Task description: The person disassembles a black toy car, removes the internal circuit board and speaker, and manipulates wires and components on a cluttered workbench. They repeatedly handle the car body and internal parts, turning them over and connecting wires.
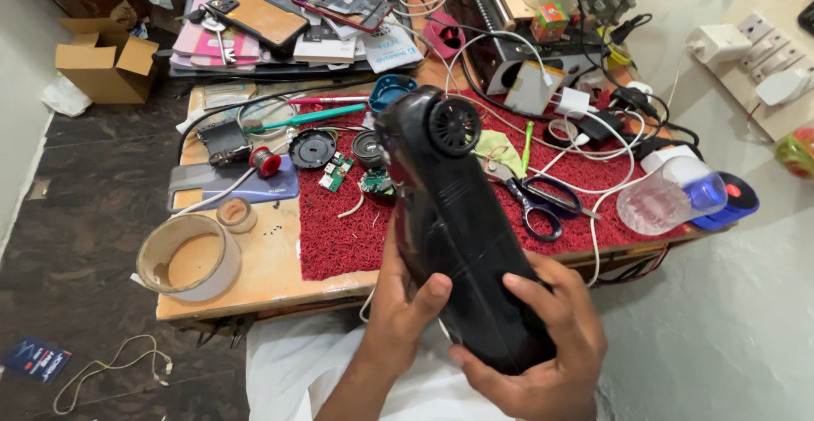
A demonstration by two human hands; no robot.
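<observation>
**Black casing held over the near edge of a crowded worktop**

Held in both hands: a long black plastic casing [462, 226], tilted, round fan-like grille end up toward 12 o'clock, lower end down at 5 o'clock. Left hand [403, 311] at 7 o'clock of the casing, thumb pressed on its face, fingers wrapped behind and out of sight. Right hand [543, 345] cupped under the bottom end at 5 o'clock, fingers [530, 289] curled over the right side, closed on the casing. Casing raised above the worktop [263, 268], crossing its near edge, lower half out over the lap.

Under the casing's upper half, a red mat [348, 239]. On the mat at 10 o'clock of the casing: a small green circuit board [335, 172] and a round black speaker part [312, 147]. At 3 o'clock, scissors [538, 200] lying flat, just beside the casing. Farther toward 3 o'clock, at the right edge of the worktop, a clear plastic jar with a blue cap [674, 194] on its side, partly overhanging. White cables [585, 145] tangled at 2 o'clock.

At 9 o'clock, near the left front corner, a large tape roll [188, 260] with a smaller roll [236, 213] just behind it. Bare wood between roll and mat. Far edge at 12 o'clock stacked with phones [259, 16] and papers. Dark floor [93, 217] open to the left at 9 o'clock; cardboard box [102, 61] at 10 o'clock.
</observation>
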